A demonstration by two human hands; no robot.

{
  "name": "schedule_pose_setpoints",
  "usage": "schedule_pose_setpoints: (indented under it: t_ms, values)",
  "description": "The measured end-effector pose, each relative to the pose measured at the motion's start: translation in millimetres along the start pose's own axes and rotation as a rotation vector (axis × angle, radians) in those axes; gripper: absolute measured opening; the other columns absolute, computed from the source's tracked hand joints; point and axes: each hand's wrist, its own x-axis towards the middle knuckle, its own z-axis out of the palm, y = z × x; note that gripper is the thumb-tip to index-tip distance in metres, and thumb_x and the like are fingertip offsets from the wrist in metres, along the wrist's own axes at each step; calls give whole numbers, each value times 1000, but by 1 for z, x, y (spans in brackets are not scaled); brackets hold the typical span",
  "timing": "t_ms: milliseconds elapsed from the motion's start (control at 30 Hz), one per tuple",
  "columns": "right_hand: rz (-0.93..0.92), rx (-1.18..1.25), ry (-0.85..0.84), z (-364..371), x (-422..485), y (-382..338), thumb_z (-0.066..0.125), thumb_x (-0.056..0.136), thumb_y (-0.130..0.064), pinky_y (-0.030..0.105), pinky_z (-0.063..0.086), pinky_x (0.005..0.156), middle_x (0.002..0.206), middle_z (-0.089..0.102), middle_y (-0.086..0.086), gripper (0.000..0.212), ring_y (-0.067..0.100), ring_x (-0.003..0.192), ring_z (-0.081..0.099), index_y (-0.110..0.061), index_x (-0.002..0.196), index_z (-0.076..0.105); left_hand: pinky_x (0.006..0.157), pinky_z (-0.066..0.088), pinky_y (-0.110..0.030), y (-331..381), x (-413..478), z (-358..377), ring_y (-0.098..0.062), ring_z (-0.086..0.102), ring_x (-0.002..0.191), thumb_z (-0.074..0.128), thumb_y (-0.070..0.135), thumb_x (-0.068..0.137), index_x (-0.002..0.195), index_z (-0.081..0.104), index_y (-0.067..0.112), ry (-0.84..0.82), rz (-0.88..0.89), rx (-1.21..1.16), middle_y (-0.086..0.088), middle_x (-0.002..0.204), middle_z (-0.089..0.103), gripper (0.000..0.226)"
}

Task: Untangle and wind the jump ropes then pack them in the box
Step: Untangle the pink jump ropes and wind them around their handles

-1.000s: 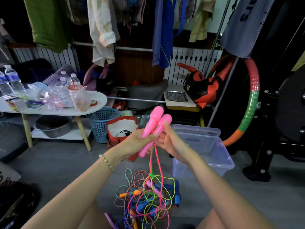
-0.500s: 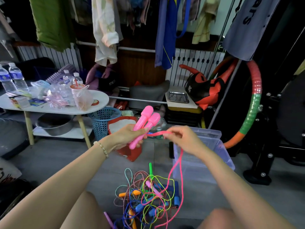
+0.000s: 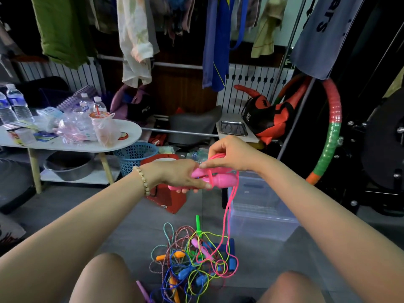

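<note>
The left hand (image 3: 175, 176) grips both pink handles (image 3: 215, 179); the right hand (image 3: 231, 154) pinches the pink cord (image 3: 228, 206), likely light and limp, best controlled at the rigid handles.

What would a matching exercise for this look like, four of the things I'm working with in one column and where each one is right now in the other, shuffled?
Things
1. pink handles
2. pink cord
3. tangle of ropes
4. clear box

Places
A. pinched by the right hand
B. on the floor, to the right behind the hands
C. heaped on the floor nearest the camera
D. gripped in the left hand

Pairs: 1-D, 2-A, 3-C, 4-B
</note>
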Motion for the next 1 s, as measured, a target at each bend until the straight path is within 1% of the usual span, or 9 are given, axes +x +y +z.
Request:
schedule_pose_setpoints:
  t_ms: [200,400,600,667,767,833,900,933,1000]
  values:
    - [82,105,-207,3,1,-1,73,59,-60,24,29,55,53,45,0,43,7,53,35,-18,56,64,43,35,-12,5,-5,10,0,46,36,61,40,89,72,60,16,83,64,79,7,48,56,30]
    - [85,122,-209,15,0,-1,63,79,-56,23,26,52,45,33,-8,55,11,50,28,-12,51,46,51,36,-11,6,-11,18,0,47,45,54,41,92,77,60,22,7,190,55,8,56,54,25]
    - [224,723,-309,17,-14,5,20,83,-69,18,41,55,56,59,-2,79,8,52,52,-7,74,68,46,40,-21,-1,-20,27,-10,47,45,48,41,94,72,62,27,-71,244,-281,7,56,58,30]
    - [242,909,-251,22,-21,11,6,83,-73,26,51,77,80,71,9,93,19,79,67,-8,84,74,44,37,-22,-5,-23,28,-10,47,45,42,39,96,67,61,27,-42,254,-393,7,51,56,37]
    - [215,1015,-80,42,-25,13,6,74,-84,46,37,101,114,63,27,103,38,112,57,-11,103,71,44,39,-17,-13,-17,35,-7,46,46,40,45,90,81,57,14,34,215,-681,7,59,55,36]
    - [206,994,48,62,-21,17,25,58,-96,43,40,89,117,57,34,107,38,102,52,-13,109,68,43,40,-17,-16,-10,41,-9,46,46,42,48,87,88,57,10,80,175,-848,4,61,56,41]
    - [210,885,143,75,-21,19,36,53,-96,35,44,85,113,64,20,107,29,99,58,-14,117,62,42,40,-17,-15,-5,47,-9,46,44,43,48,88,86,57,8,131,134,-916,4,58,56,42]
    - [216,813,184,79,-23,18,37,59,-92,30,46,85,105,68,10,99,20,95,63,-13,115,62,42,40,-17,-13,-4,50,-9,46,43,42,47,90,83,56,8,160,110,-933,4,55,55,42]
    - [231,673,260,80,-28,12,36,81,-73,18,45,64,72,64,-4,68,2,63,57,-13,96,64,41,40,-17,-11,0,54,-9,45,40,42,50,90,74,55,8,256,57,-978,4,50,53,46]
